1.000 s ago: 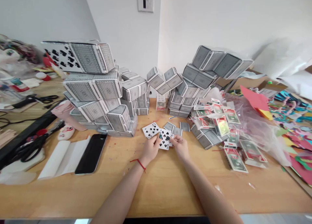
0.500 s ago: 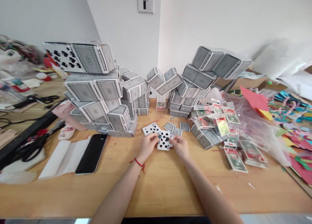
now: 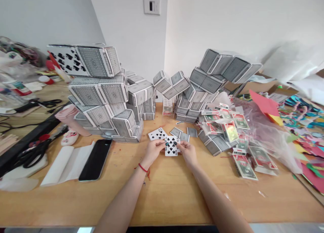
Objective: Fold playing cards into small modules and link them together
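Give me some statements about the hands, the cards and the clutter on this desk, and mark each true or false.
1. The left hand and the right hand both hold the front card. True.
2. The front card is the ace of hearts. False: it is an eight of spades.
3. A red bracelet circles the left wrist. True.
4. The dark thing beside the white paper is a notebook. False: it is a black phone.
5. Red-and-green card boxes lie to the right of both hands. True.
6. The left stack is plain wood. False: it shows grey-patterned card backs.
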Tool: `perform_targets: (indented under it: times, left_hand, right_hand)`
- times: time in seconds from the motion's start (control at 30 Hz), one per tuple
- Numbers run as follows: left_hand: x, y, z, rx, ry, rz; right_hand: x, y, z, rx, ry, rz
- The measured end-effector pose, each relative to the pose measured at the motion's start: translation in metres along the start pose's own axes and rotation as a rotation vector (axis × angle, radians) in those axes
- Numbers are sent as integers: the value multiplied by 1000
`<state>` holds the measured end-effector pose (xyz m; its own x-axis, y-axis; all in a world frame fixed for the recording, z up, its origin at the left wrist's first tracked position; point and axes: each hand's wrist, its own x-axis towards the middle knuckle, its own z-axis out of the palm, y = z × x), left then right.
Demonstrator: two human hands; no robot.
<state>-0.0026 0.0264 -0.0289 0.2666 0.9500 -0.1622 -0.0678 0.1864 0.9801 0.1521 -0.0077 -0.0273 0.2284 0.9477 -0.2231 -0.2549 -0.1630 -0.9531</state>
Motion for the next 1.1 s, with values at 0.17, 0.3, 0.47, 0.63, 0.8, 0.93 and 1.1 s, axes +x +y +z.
perform_targets:
  times: [0.17, 0.3, 0.47, 0.63, 0.8, 0.93, 1.1]
  left_hand:
    - [0, -1, 0, 8, -15, 5]
    - [1, -4, -1, 90, -5, 70]
    - [2, -6, -4, 128, 41, 138]
    - [-3, -1, -1, 245, 79, 216]
    - [-16, 6, 10, 408, 116, 289]
    - [-25, 9, 19, 531, 124, 393]
    - [-28, 12, 19, 594, 147, 457]
  right_hand:
    - [0, 1, 0, -28, 8, 4]
    - [0, 0, 0, -47, -39, 4]
    - [0, -6, 0, -7, -253, -13]
    - [-3, -11, -1, -153, -266, -137]
    - [-9, -6, 1, -439, -66, -339]
    - [-14, 2, 5, -654, 184, -445]
    - [-12, -3, 4, -534, 58, -422]
